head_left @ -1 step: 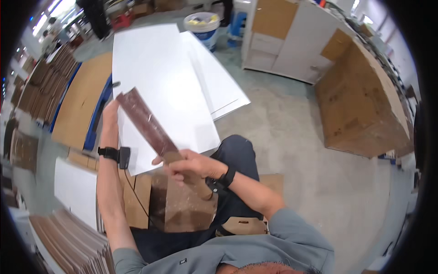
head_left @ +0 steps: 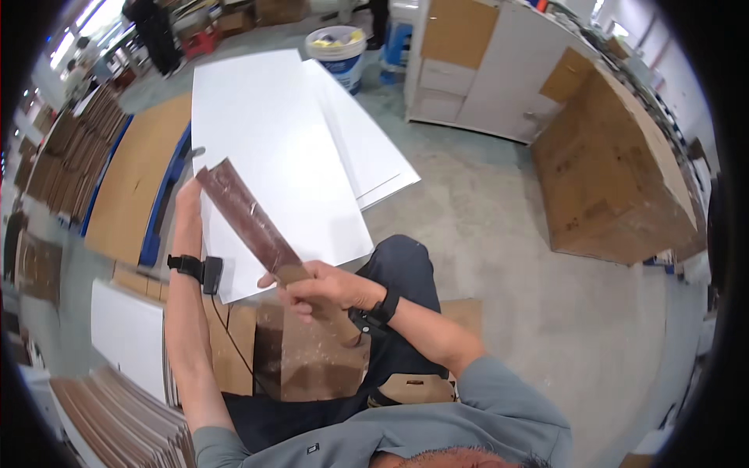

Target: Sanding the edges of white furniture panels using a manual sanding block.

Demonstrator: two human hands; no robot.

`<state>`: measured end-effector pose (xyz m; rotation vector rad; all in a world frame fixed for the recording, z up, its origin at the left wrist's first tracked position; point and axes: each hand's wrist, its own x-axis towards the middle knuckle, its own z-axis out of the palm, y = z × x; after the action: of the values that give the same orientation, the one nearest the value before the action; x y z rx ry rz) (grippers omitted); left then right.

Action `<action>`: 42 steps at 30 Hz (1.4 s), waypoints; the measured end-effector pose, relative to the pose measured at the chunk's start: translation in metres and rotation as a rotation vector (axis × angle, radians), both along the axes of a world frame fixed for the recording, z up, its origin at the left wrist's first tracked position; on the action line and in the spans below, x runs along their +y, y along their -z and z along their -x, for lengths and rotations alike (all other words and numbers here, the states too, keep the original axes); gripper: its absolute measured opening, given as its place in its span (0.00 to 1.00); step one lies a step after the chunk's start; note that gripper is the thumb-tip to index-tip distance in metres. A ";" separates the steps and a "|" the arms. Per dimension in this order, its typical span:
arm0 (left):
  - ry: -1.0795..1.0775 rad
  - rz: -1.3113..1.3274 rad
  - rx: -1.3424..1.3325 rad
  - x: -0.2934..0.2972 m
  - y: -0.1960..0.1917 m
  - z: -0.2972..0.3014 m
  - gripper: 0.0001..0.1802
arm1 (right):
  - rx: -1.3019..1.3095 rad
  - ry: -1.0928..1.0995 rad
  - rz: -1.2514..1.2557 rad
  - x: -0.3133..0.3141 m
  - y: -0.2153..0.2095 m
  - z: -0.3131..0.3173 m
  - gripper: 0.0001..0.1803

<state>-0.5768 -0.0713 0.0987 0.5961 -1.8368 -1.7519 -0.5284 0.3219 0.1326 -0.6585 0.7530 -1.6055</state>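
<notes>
My right hand [head_left: 320, 288] is closed round the near end of a long sanding stick [head_left: 251, 218], faced with worn dark red sandpaper. The stick slants up and left across a large white panel [head_left: 257, 117]. At the panel's left edge is my left hand [head_left: 188, 195], right by the stick's far end. Its fingers are hidden, so I cannot tell whether they grip the panel or the stick. A second white panel [head_left: 374, 148] lies partly under the first, to its right. A small grey oval piece [head_left: 199, 151] sits at the panel's left edge.
Left are a blue pallet [head_left: 162, 207] with brown board and stacked panels [head_left: 117, 413]. A white bucket [head_left: 337, 58] stands beyond the panels. To the right stand a pale cabinet [head_left: 499, 86] and a large cardboard box [head_left: 608, 171]. A person [head_left: 152, 35] stands at the far left.
The whole view has shifted slightly, with the far surroundings a little lower and further left. My hands keep nearly the same pose, and the sanding stick stays in my right hand.
</notes>
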 end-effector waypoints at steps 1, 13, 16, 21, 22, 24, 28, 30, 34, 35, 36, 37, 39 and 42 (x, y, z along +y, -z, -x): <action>-0.058 0.099 -0.091 0.001 0.014 0.006 0.22 | 0.007 0.009 0.023 0.001 -0.001 0.002 0.26; 0.197 0.297 -0.138 0.100 0.122 -0.017 0.16 | -0.137 0.076 0.030 0.001 0.019 0.013 0.26; 0.039 0.187 -0.133 0.091 0.129 0.005 0.18 | -0.135 0.080 0.009 0.002 0.012 0.011 0.27; 0.171 0.275 -0.123 0.109 0.138 -0.002 0.21 | -0.200 0.056 0.054 -0.005 0.010 0.004 0.31; 0.210 0.281 -0.168 0.124 0.137 -0.018 0.21 | -0.210 0.070 0.049 -0.006 0.009 0.001 0.31; 0.320 0.266 -0.203 0.159 0.135 -0.057 0.21 | -0.241 0.024 0.066 -0.007 0.008 -0.004 0.31; 0.449 0.205 -0.214 0.216 0.130 -0.106 0.22 | -0.213 0.022 0.126 -0.005 -0.001 -0.007 0.29; 0.434 0.193 -0.237 0.222 0.126 -0.111 0.23 | -0.163 0.079 0.074 -0.007 -0.007 -0.010 0.29; 0.349 0.191 -0.284 0.215 0.119 -0.099 0.24 | -0.258 0.101 0.050 -0.008 -0.011 -0.015 0.34; 0.330 0.190 -0.290 0.213 0.117 -0.096 0.25 | -0.262 0.034 0.064 -0.009 -0.011 -0.016 0.34; 0.315 0.190 -0.292 0.211 0.115 -0.093 0.25 | -0.254 0.050 0.077 -0.011 -0.010 -0.016 0.33; 0.302 0.190 -0.297 0.210 0.112 -0.088 0.25 | -0.255 0.100 0.074 -0.011 -0.010 -0.016 0.33; 0.275 0.181 -0.304 0.211 0.107 -0.083 0.26 | -0.231 0.069 0.079 -0.012 -0.008 -0.018 0.32; 0.246 0.172 -0.315 0.217 0.098 -0.080 0.27 | -0.215 0.068 0.087 -0.014 -0.007 -0.022 0.32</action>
<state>-0.4967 0.1452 0.0005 0.6270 -2.3379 -1.7005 -0.5067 0.3080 0.1396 -0.5167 0.5547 -1.7474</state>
